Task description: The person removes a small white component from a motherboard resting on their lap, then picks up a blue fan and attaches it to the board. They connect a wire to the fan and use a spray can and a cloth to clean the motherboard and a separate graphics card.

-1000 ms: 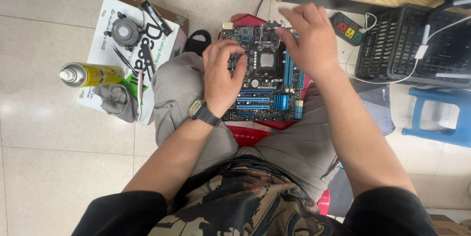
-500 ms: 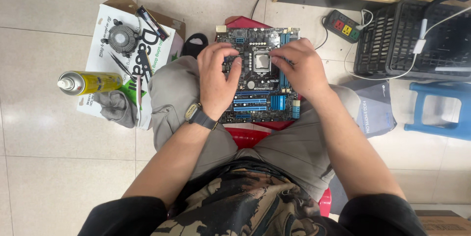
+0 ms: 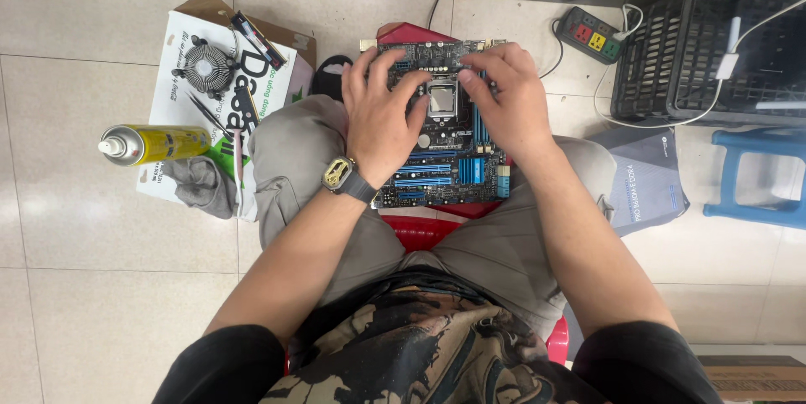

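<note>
A dark computer motherboard (image 3: pixel 445 170) with blue slots rests across my knees. My left hand (image 3: pixel 380 114), with a gold-faced wristwatch (image 3: pixel 339 174) on its wrist, lies flat on the board's left part, fingers spread beside the silver processor (image 3: pixel 442 99) in its socket. My right hand (image 3: pixel 504 102) rests on the board's right part, fingertips at the socket's right edge. Both hands flank the socket and touch the board; neither lifts anything.
On the floor to the left lie a white bag (image 3: pixel 189 110) with a round cooler fan (image 3: pixel 207 67), a yellow spray can (image 3: pixel 151 144) and a grey cloth (image 3: pixel 201 186). A power strip (image 3: pixel 594 35), black crate (image 3: pixel 714 51) and blue stool (image 3: pixel 760 177) stand at right.
My right hand has come down from above the board's far right corner onto the board beside the socket. My left hand has shifted up toward the socket.
</note>
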